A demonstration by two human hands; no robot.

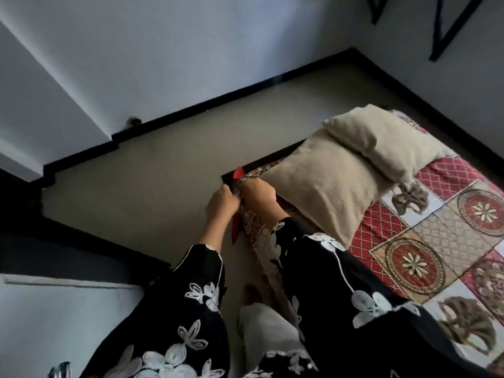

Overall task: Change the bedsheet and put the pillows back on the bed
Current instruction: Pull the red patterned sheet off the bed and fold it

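A red and beige patterned bedsheet covers the low mattress on the right. Two beige pillows lie on it: a large one near the mattress corner and a smaller one behind it. At that corner, my left hand and my right hand both grip the bunched edge of the sheet, which hangs down the mattress side. A red underside of the fabric shows between my hands. Black sleeves with white flowers cover my forearms.
The beige floor lies left of the mattress, bordered by a black skirting and white walls. A dark base edge shows at the mattress corner. A black metal frame hangs on the wall at top right.
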